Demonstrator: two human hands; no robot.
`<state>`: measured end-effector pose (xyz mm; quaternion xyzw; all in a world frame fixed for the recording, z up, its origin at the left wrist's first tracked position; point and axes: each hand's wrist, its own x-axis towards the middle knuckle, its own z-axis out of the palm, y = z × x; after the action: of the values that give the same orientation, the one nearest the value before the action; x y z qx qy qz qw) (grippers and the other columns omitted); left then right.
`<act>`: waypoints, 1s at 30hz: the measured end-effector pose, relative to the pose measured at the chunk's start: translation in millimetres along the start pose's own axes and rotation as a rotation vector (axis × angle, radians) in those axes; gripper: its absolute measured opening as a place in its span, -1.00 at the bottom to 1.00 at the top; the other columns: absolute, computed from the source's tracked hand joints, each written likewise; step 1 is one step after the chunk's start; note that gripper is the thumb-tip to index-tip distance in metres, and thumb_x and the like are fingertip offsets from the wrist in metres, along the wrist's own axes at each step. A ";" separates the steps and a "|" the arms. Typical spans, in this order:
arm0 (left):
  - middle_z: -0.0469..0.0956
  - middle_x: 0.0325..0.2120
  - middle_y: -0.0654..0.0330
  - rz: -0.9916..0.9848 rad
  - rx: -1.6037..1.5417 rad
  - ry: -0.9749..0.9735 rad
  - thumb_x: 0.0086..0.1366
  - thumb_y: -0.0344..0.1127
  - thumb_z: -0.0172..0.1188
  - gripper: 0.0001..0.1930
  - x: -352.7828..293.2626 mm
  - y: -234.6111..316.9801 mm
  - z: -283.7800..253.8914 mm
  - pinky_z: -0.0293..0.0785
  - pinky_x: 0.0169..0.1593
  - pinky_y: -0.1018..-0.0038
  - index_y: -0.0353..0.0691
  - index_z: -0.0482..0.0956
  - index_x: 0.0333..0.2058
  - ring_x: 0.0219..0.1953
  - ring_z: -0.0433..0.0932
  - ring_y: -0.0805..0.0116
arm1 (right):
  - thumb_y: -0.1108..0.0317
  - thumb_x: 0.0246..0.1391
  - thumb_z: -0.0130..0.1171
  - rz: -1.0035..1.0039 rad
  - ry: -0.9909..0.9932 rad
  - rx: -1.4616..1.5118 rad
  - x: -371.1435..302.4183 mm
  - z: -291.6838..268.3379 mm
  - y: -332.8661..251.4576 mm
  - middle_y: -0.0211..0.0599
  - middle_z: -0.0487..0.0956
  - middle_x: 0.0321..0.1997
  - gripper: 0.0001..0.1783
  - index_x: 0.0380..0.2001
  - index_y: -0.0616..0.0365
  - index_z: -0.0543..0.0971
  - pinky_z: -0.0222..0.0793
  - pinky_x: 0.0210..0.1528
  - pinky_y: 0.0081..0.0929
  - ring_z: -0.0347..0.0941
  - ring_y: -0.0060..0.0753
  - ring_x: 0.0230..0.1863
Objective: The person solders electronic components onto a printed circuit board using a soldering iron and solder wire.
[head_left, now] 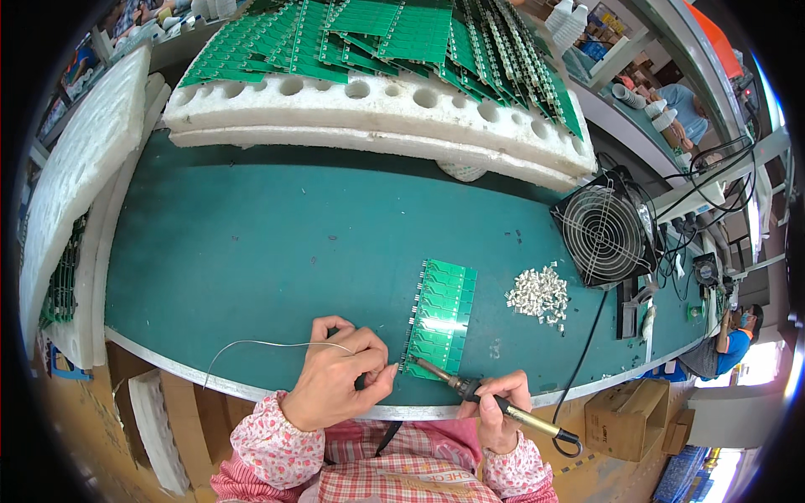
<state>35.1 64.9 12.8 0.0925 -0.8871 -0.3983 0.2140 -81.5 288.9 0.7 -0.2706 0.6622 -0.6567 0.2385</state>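
Note:
A green circuit board panel [440,314] lies flat on the teal mat, with a row of small metal parts along its left edge. My right hand [501,408] grips a soldering iron [463,386] like a pen, its tip at the panel's lower left corner. Beside that corner, my left hand [344,373] is closed on a thin solder wire [251,342], whose loose length curves away to the left. The wire's working end is hidden by my fingers. Right of the panel sits a pile of small silvery parts [537,295].
White foam blocks [377,113] loaded with stacked green boards [394,33] span the back. More foam [84,184] stands at the left. A black fan [602,226] is at the right, near the iron's cord [583,352]. Cardboard boxes [625,417] sit on the floor.

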 end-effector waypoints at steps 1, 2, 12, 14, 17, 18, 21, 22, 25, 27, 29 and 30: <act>0.50 -0.58 0.38 0.004 0.004 -0.008 0.00 -0.43 0.33 -0.79 0.4 -0.5 0.4 0.24 -0.04 0.31 -0.17 0.45 -0.67 -0.53 0.44 0.43 | 0.43 0.19 0.11 -0.016 -0.002 -0.003 0.2 -0.6 0.8 -0.16 0.59 -0.54 -0.82 -0.28 0.25 0.32 0.49 -0.49 -0.52 0.57 -0.43 -0.57; 0.50 -0.58 0.38 0.006 0.004 -0.008 0.00 -0.43 0.33 -0.79 0.7 -0.6 0.7 0.24 -0.04 0.31 -0.17 0.45 -0.67 -0.53 0.44 0.43 | 0.44 0.18 0.11 -0.032 -0.005 -0.006 0.4 -1.0 1.5 -0.16 0.59 -0.54 -0.82 -0.28 0.25 0.32 0.49 -0.49 -0.53 0.57 -0.43 -0.57; 0.51 -0.55 0.36 -0.006 0.012 0.016 0.01 -0.43 0.33 -0.75 -0.5 1.4 2.2 0.24 -0.06 0.33 -0.16 0.40 -0.68 -0.50 0.43 0.40 | 0.29 0.20 0.11 -0.060 -0.014 -0.086 0.5 3.0 0.6 -0.20 0.44 -0.60 -0.72 -0.27 0.22 0.27 0.44 -0.63 -0.54 0.43 -0.45 -0.67; 0.51 -0.55 0.35 -0.011 0.011 0.035 0.01 -0.43 0.33 -0.75 -0.1 1.7 2.3 0.24 -0.07 0.33 -0.16 0.41 -0.68 -0.50 0.43 0.39 | 0.30 0.21 0.11 -0.101 -0.029 -0.115 1.7 2.4 1.3 -0.22 0.43 -0.62 -0.73 -0.28 0.22 0.27 0.41 -0.64 -0.57 0.43 -0.47 -0.68; 0.52 -0.54 0.34 -0.008 0.009 0.026 0.01 -0.43 0.33 -0.77 0.4 1.2 3.2 0.24 -0.06 0.33 -0.17 0.43 -0.67 -0.50 0.43 0.38 | 0.32 0.21 0.11 -0.132 -0.036 -0.142 2.5 1.6 1.5 -0.25 0.42 -0.65 -0.75 -0.29 0.22 0.28 0.38 -0.66 -0.58 0.42 -0.49 -0.69; 0.52 -0.54 0.34 -0.007 0.008 0.026 0.01 -0.43 0.33 -0.79 0.7 1.0 3.6 0.25 -0.06 0.33 -0.18 0.44 -0.66 -0.50 0.43 0.38 | 0.32 0.21 0.11 -0.133 -0.033 -0.144 1.8 0.5 2.1 -0.25 0.42 -0.65 -0.75 -0.29 0.22 0.28 0.38 -0.66 -0.58 0.42 -0.49 -0.69; 0.52 -0.54 0.34 -0.009 0.005 0.023 0.01 -0.43 0.33 -0.81 -0.5 0.9 2.8 0.25 -0.04 0.31 -0.19 0.47 -0.65 -0.49 0.44 0.38 | 0.45 0.14 0.15 -0.107 -0.013 -0.124 -1.4 -2.2 4.6 -0.16 0.57 -0.52 -0.83 -0.31 0.26 0.37 0.42 -0.53 -0.59 0.51 -0.50 -0.60; 0.52 -0.54 0.34 -0.011 0.001 0.020 0.01 -0.43 0.33 -0.82 -1.4 1.0 2.4 0.26 -0.04 0.30 -0.19 0.48 -0.65 -0.49 0.44 0.39 | 0.42 0.16 0.14 -0.123 0.015 -0.089 -2.7 -2.4 5.5 -0.16 0.56 -0.54 -0.82 -0.30 0.26 0.36 0.41 -0.54 -0.59 0.50 -0.50 -0.61; 0.52 -0.54 0.34 -0.008 0.003 0.017 0.01 -0.43 0.33 -0.82 -2.4 0.5 1.7 0.26 -0.02 0.29 -0.19 0.48 -0.65 -0.48 0.46 0.39 | 0.37 0.19 0.11 -0.133 0.066 0.021 -3.2 1.4 2.7 -0.19 0.53 -0.59 -0.80 -0.28 0.24 0.35 0.38 -0.57 -0.57 0.48 -0.50 -0.63; 0.52 -0.54 0.35 -0.009 -0.004 0.016 0.01 -0.43 0.33 -0.81 -3.8 0.2 2.3 0.26 -0.01 0.29 -0.19 0.47 -0.66 -0.47 0.46 0.39 | 0.34 0.21 0.08 -0.165 0.074 0.052 -2.8 1.2 4.6 -0.23 0.48 -0.65 -0.79 -0.27 0.23 0.32 0.36 -0.60 -0.54 0.43 -0.49 -0.67; 0.52 -0.54 0.35 -0.010 -0.010 0.013 0.01 -0.43 0.32 -0.79 -4.3 0.2 1.3 0.26 0.00 0.28 -0.18 0.45 -0.67 -0.47 0.46 0.39 | 0.34 0.21 0.09 -0.180 0.049 0.055 -2.2 -0.3 4.9 -0.23 0.48 -0.65 -0.79 -0.27 0.23 0.33 0.35 -0.60 -0.54 0.43 -0.49 -0.67; 0.52 -0.54 0.35 -0.006 -0.025 0.001 0.01 -0.43 0.32 -0.77 -4.5 0.3 0.5 0.26 0.01 0.27 -0.17 0.42 -0.68 -0.47 0.46 0.39 | 0.34 0.21 0.09 -0.196 0.024 0.057 -1.9 -0.5 4.8 -0.22 0.48 -0.64 -0.79 -0.28 0.24 0.33 0.35 -0.60 -0.54 0.43 -0.50 -0.67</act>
<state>38.9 66.9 11.4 0.0926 -0.8816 -0.4101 0.2145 -80.7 290.5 -4.2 -0.3193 0.6164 -0.6987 0.1730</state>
